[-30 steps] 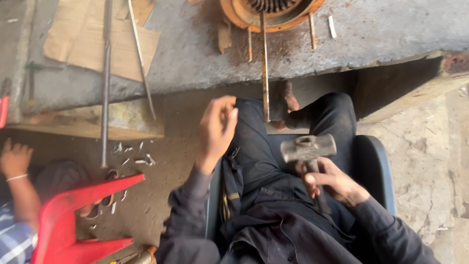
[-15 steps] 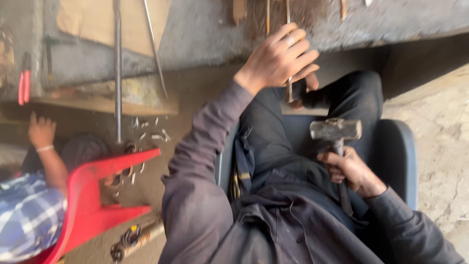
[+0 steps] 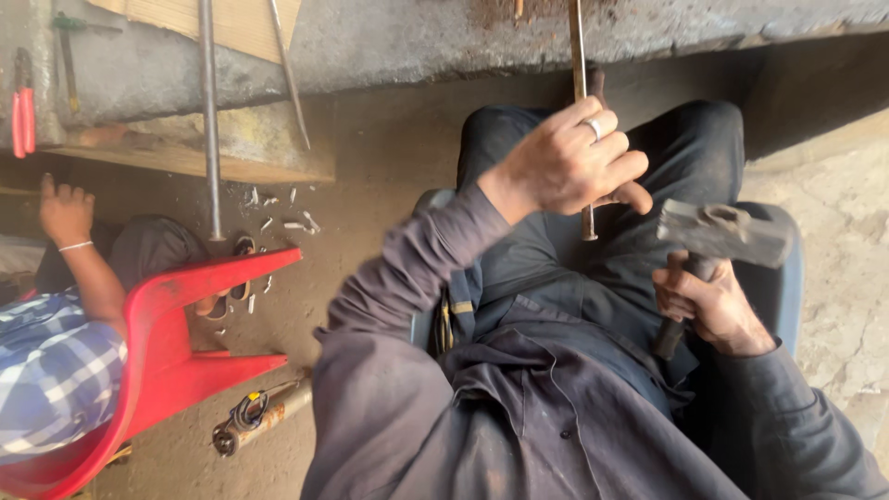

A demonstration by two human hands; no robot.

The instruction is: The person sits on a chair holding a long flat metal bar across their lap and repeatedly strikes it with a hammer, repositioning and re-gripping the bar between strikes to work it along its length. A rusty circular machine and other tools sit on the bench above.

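Rusty rod (image 3: pixel 579 56) is standing upright in my left hand's (image 3: pixel 565 167) fist; my right hand (image 3: pixel 713 306) is gripping the hammer (image 3: pixel 722 231) just beside.

The rod (image 3: pixel 579 111) is standing far against the bench (image 3: pixel 417 46), with the hammer (image 3: pixel 718 236) lying just right of it and the chair (image 3: pixel 176 343) sitting well left.

Rough metal workshop indicated: dirt floor strewn with metal offcuts (image 3: pixel 282 220), long steel rods (image 3: pixel 207 120) laid on a worn concrete bench (image 3: pixel 389 42), red-handled pliers (image 3: pixel 22 118) far left, hammer (image 3: pixel 722 236) at right.
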